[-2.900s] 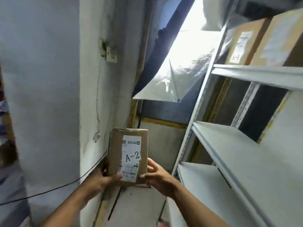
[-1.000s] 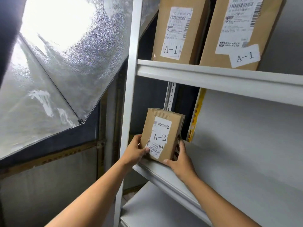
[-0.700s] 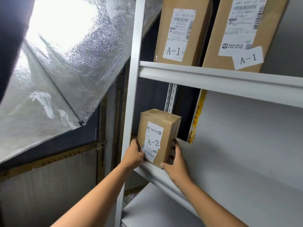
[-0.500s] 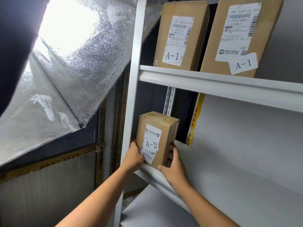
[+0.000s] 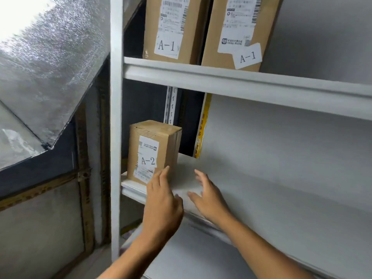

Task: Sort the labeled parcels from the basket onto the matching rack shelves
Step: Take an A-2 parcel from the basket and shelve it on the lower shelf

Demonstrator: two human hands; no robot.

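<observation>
Upright, the A-2 parcel (image 5: 154, 153) stood at the left end of the middle shelf (image 5: 261, 184), close to the white rack post (image 5: 116, 125). Left hand (image 5: 163, 200) was spread, fingers straight, index fingertip at the parcel's lower right corner; contact could not be told. Right hand (image 5: 207, 195) was spread and relaxed over the shelf, apart from the parcel. Two A-1 parcels (image 5: 171, 27) stood on the upper shelf (image 5: 231, 81).
</observation>
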